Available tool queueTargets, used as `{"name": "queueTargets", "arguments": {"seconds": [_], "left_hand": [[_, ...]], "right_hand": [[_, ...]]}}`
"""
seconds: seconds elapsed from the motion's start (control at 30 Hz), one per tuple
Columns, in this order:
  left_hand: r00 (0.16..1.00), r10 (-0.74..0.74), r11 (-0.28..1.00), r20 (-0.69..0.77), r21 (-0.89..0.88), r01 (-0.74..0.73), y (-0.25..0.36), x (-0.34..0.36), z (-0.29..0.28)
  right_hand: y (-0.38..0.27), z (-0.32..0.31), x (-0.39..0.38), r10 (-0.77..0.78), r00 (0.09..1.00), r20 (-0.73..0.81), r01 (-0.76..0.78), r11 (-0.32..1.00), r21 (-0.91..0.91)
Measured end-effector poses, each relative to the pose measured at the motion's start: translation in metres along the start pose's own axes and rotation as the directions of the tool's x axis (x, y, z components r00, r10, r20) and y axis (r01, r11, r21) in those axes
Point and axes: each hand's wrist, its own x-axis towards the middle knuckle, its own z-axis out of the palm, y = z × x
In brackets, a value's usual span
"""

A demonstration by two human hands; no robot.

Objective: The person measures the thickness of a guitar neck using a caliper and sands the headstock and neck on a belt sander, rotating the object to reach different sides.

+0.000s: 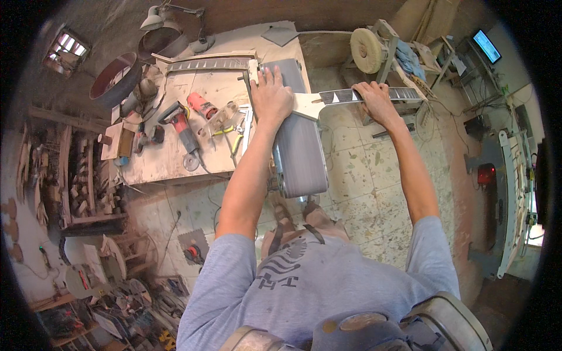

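Note:
A guitar neck [341,96] with a dark fretboard and pale inlays lies crosswise over a belt sander [301,158]. Its pale wooden end rests on the grey belt, whose surface looks streaked. My left hand [272,99] presses down on that pale end, fingers stretched forward and partly covering it. Further right, my right hand [376,100] wraps over the fretboard, with the rest of the neck running on past it. The underside of the neck and my right thumb are hidden. A second guitar neck [211,63] lies on the workbench behind my left hand.
On the workbench [175,169] at left lie a red-and-black angle grinder [181,128], another red power tool [202,105] and yellow-handled pliers [236,143]. A desk lamp [153,20] stands at the back. A round buffing wheel [365,51] is far right; wood-filled shelves [76,169] line the left.

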Motion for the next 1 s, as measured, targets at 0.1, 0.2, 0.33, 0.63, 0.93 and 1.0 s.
{"name": "queueTargets", "arguments": {"seconds": [0.1, 0.2, 0.33, 0.63, 0.93, 1.0], "left_hand": [[1.000, -0.029, 0.999, 0.007, 0.019, 0.029, 0.005, 0.000, 0.001], [0.998, -0.055, 0.998, 0.004, 0.022, 0.055, 0.005, -0.001, 0.001], [0.997, -0.077, 0.996, 0.015, 0.035, 0.077, 0.001, -0.002, -0.001], [0.997, -0.071, 0.997, 0.031, 0.006, 0.071, 0.004, -0.001, 0.000], [0.996, -0.085, 0.996, 0.005, 0.040, 0.085, 0.014, -0.005, 0.000], [0.995, -0.100, 0.993, -0.004, 0.058, 0.100, 0.013, -0.007, 0.000]], "right_hand": [[0.005, 0.001, 0.006, 0.002, 1.000, 0.018, -0.002, 1.000, -0.005], [0.007, 0.002, 0.013, -0.014, 1.000, -0.005, 0.014, 1.000, 0.008], [0.003, 0.006, 0.017, -0.025, 1.000, -0.019, 0.025, 1.000, 0.012], [0.013, 0.014, 0.017, -0.030, 0.999, -0.042, 0.030, 0.999, 0.015], [0.026, 0.011, 0.028, -0.088, 0.994, -0.058, 0.090, 0.995, 0.033], [0.024, 0.012, 0.032, -0.087, 0.995, -0.050, 0.089, 0.995, 0.036]]}}
